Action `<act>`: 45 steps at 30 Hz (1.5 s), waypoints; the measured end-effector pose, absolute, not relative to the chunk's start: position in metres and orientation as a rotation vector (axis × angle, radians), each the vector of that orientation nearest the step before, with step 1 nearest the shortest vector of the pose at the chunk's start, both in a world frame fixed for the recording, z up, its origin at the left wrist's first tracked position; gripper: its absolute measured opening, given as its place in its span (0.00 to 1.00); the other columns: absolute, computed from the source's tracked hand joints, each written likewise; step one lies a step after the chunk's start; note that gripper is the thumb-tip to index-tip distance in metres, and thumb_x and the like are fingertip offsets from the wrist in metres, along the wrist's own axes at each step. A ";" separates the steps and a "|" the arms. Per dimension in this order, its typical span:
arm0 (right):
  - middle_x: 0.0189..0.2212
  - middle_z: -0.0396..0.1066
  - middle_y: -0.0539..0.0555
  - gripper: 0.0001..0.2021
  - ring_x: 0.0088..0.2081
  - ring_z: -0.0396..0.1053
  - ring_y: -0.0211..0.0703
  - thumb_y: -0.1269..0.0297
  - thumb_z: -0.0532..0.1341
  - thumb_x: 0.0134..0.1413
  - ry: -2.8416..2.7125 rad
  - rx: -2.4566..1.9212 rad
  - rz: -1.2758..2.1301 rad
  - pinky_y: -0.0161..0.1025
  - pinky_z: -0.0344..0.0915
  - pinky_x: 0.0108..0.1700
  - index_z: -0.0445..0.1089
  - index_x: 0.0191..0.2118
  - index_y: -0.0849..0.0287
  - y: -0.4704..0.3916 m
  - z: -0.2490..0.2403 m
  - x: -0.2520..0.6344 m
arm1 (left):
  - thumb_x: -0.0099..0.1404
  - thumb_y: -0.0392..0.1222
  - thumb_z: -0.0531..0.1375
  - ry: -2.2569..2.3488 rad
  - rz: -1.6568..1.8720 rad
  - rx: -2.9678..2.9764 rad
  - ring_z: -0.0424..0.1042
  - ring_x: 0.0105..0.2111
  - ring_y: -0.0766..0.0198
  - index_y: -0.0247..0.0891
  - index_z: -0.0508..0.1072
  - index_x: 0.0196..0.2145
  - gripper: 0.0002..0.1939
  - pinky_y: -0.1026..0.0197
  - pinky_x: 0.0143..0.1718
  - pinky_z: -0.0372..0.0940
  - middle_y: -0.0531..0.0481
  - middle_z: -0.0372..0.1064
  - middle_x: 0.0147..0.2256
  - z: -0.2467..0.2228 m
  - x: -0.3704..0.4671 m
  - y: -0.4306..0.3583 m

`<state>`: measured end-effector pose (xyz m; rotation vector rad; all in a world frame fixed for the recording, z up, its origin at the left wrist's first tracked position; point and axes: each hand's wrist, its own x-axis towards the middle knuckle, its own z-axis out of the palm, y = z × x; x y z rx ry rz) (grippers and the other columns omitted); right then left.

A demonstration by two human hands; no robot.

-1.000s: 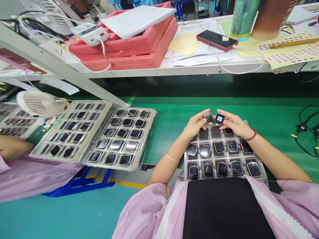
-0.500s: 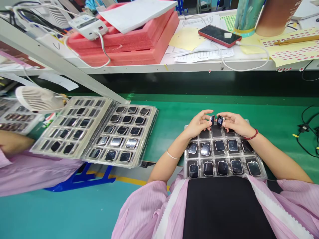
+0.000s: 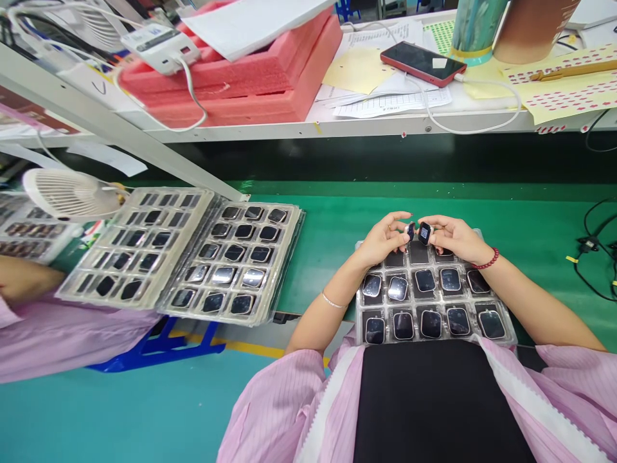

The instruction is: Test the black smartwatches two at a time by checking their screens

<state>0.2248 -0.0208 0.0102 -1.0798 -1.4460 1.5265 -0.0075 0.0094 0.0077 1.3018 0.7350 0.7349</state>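
Note:
Between the thumb and fingers of my left hand (image 3: 385,239) is a small dark smartwatch body (image 3: 410,231), seen nearly edge-on. My right hand (image 3: 450,236) pinches a second smartwatch body (image 3: 425,233), whose face shows a white square code. The two pieces are close together, above the far row of a clear plastic tray (image 3: 357,302). Square smartwatch bodies with pale rims, such as this one (image 3: 425,281), sit in the tray's nearer two rows. The hands partly cover the far row, where a dark pocket shows below the pieces.
Left of me, more trays (image 3: 166,297) of watch bodies lie near a co-worker's arm (image 3: 29,281) and a small white fan (image 3: 72,193). Above the green bench runs a shelf with red foam blocks (image 3: 270,96) and a phone (image 3: 421,64). Black cables (image 3: 589,244) lie at right.
Both hands keep hold of their watch bodies in almost the same place. The view has shifted slightly; nothing else has visibly moved.

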 end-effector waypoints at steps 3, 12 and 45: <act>0.41 0.76 0.56 0.25 0.20 0.66 0.31 0.58 0.71 0.52 -1.457 -1.090 1.518 0.34 0.65 0.23 0.71 0.54 0.61 -0.021 0.010 0.225 | 0.57 0.55 0.70 0.735 0.734 1.298 0.70 0.25 0.72 0.40 0.65 0.55 0.34 0.66 0.25 0.63 0.48 0.71 0.41 0.006 -0.008 0.010; 0.37 0.76 0.54 0.26 0.20 0.67 0.32 0.58 0.72 0.52 -1.456 -1.078 1.530 0.35 0.68 0.24 0.71 0.55 0.61 -0.021 0.008 0.225 | 0.57 0.55 0.71 0.753 0.721 1.299 0.70 0.25 0.72 0.39 0.67 0.55 0.33 0.67 0.25 0.63 0.46 0.73 0.43 0.006 -0.008 0.010; 0.40 0.78 0.60 0.14 0.43 0.71 0.57 0.65 0.56 0.66 -2.380 -1.523 0.196 0.51 0.68 0.43 0.78 0.33 0.58 -0.039 0.037 0.225 | 0.66 0.37 0.58 1.181 0.486 2.407 0.62 0.62 0.42 0.37 0.77 0.38 0.07 0.37 0.62 0.55 0.36 0.69 0.58 0.033 -0.009 -0.010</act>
